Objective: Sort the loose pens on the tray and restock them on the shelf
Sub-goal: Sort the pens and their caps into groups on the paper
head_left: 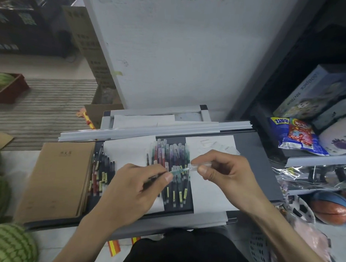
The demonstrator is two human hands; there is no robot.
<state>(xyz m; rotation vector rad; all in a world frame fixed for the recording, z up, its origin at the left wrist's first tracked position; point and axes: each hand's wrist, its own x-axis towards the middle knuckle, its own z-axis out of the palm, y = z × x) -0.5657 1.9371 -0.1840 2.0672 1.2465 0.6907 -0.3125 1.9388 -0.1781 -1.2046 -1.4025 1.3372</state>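
A dark grey tray [265, 163] lies in front of me with white paper sheets [128, 152] on it. A sorted group of coloured pens [173, 156] lies in the tray's middle, and a second pile of dark pens [102, 173] lies at its left. My left hand [134, 190] pinches a green-tinted pen [178, 171] by its barrel, held above the middle group. My right hand [225, 172] pinches a clear pen cap [195, 167] at the pen's tip end. Several clear caps [216, 147] lie on the paper at the back right.
A brown notebook [56, 179] lies left of the tray. Long white strips [148, 130] lie across the tray's back edge. Watermelons [9, 242] sit on the floor at left. A shelf [312, 161] at right holds snack bags, boxes and balls. A white panel [180, 52] stands behind.
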